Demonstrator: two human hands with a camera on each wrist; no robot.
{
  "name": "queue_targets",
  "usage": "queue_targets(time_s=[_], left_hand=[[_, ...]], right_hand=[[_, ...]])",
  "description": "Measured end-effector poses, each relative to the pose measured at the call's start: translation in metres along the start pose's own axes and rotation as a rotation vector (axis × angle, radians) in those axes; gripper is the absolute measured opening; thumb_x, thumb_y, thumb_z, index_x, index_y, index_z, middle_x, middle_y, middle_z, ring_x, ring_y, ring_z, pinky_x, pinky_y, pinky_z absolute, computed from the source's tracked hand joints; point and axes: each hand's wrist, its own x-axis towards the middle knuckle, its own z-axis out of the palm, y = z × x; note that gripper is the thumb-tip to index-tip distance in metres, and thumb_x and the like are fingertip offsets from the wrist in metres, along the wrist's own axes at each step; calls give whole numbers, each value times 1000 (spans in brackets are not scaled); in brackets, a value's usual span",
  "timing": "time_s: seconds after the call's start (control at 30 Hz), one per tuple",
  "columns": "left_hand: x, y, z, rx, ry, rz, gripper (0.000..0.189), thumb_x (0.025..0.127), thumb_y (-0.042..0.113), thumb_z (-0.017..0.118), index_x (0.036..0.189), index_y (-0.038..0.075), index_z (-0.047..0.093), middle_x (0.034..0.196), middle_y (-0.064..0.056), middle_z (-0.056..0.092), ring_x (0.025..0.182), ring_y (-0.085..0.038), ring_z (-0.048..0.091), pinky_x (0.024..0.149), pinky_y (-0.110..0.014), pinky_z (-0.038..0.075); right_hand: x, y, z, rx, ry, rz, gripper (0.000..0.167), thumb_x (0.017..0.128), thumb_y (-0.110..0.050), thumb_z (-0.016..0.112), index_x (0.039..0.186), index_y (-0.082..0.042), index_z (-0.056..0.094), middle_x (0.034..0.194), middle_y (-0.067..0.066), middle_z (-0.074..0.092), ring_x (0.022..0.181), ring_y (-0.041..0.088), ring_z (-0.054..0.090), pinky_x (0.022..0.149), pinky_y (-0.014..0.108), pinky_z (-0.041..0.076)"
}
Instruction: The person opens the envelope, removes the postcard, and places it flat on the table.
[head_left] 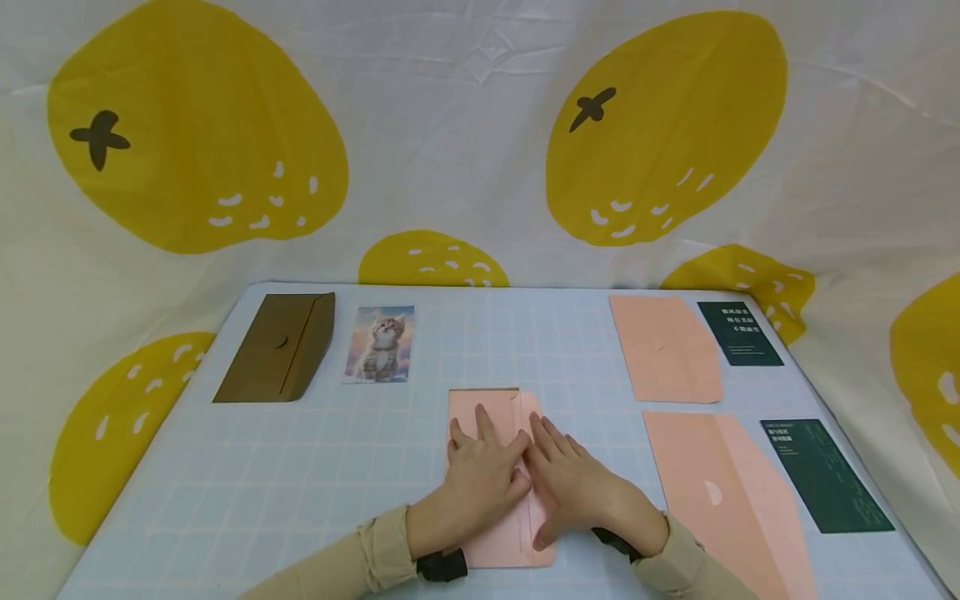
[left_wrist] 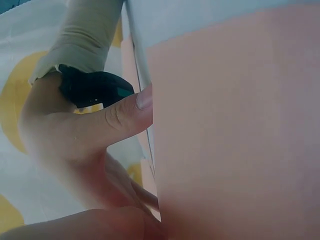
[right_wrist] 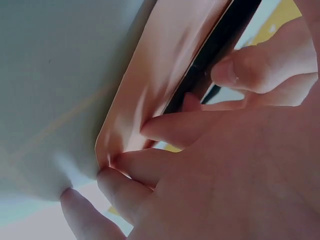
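A pink envelope (head_left: 487,542) lies lengthwise before me, its narrow flap (head_left: 538,533) along the right side. My left hand (head_left: 483,483) rests on the envelope's face with fingers spread. My right hand (head_left: 581,487) touches the flap, its fingers extended side by side and its thumb apart near the lower edge. Close up in the right wrist view, fingertips meet the flap (right_wrist: 145,80), which stands slightly raised beside a dark strip (right_wrist: 210,60); what that strip is, I cannot tell. The left wrist view shows mostly the envelope's plain pink surface (left_wrist: 235,125).
At the back left are a brown envelope (head_left: 270,346) and a kitten picture card (head_left: 380,344). On the right lie two more pink envelopes, one farther back (head_left: 663,350) and one nearer (head_left: 720,467), beside dark green cards (head_left: 740,333). A fruit-patterned cloth (head_left: 450,125) hangs behind the table.
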Motion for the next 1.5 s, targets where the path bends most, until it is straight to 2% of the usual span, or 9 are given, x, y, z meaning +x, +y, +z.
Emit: queue_targets(time_s=[0.17, 0.37, 0.53, 0.73, 0.9, 1.07, 1.23, 1.5], left_hand=[[1, -2, -3, 31, -21, 24, 42, 86, 42, 58, 122, 21, 54, 134, -42, 46, 91, -64, 59, 84, -62, 49], [3, -4, -7, -12, -51, 47, 34, 89, 37, 53, 118, 19, 53, 133, -43, 46, 89, -61, 61, 93, -69, 40], [3, -5, -8, -40, -67, 48, 32, 91, 34, 50, 118, 18, 53, 133, -43, 46, 88, -60, 62, 93, -70, 38], [3, -6, -7, -71, -42, 47, 30, 91, 33, 51, 113, 13, 49, 133, -42, 46, 86, -58, 63, 93, -70, 39], [3, -6, -6, -78, -25, 52, 27, 91, 32, 49, 109, 12, 49, 135, -41, 45, 83, -58, 63, 92, -70, 39], [6, -5, -6, -41, -58, 51, 27, 93, 34, 45, 108, 12, 48, 137, -40, 44, 81, -51, 67, 93, -71, 38], [5, -6, -9, -48, -82, 47, 28, 92, 33, 45, 109, 12, 48, 137, -40, 43, 83, -50, 67, 94, -71, 37], [5, -7, -7, -80, -56, 71, 25, 91, 32, 44, 104, 11, 47, 135, -42, 45, 79, -51, 67, 91, -72, 37]], right_hand=[[-1, 0, -2, 4, -7, -4, 130, 64, -51, 89, 155, 5, 17, 163, 25, -3, 150, 39, 4, 114, 60, 19], [-2, 1, -3, 8, -13, -13, 129, 64, -53, 88, 155, 5, 17, 162, 26, -3, 150, 40, 3, 114, 60, 19], [-1, 3, -2, 21, -17, -13, 129, 65, -53, 88, 156, 4, 17, 163, 24, -3, 150, 39, 2, 114, 60, 18], [0, 4, -2, 21, -15, -26, 130, 65, -53, 88, 157, 3, 15, 162, 25, -2, 150, 40, 1, 114, 60, 18], [1, 5, -2, 43, -1, -37, 123, 63, -49, 90, 157, -5, 24, 162, 27, -2, 149, 42, 1, 113, 62, 19], [2, 4, -3, 34, -2, -35, 115, 62, -47, 90, 156, -13, 33, 162, 27, -1, 149, 42, 2, 112, 63, 20], [4, 1, -2, -19, 3, -39, 112, 63, -49, 89, 154, -11, 37, 161, 29, 3, 149, 44, 5, 110, 63, 24], [3, 1, -3, -36, 2, -45, 111, 63, -51, 89, 153, -9, 39, 160, 31, 5, 148, 45, 7, 109, 62, 27]])
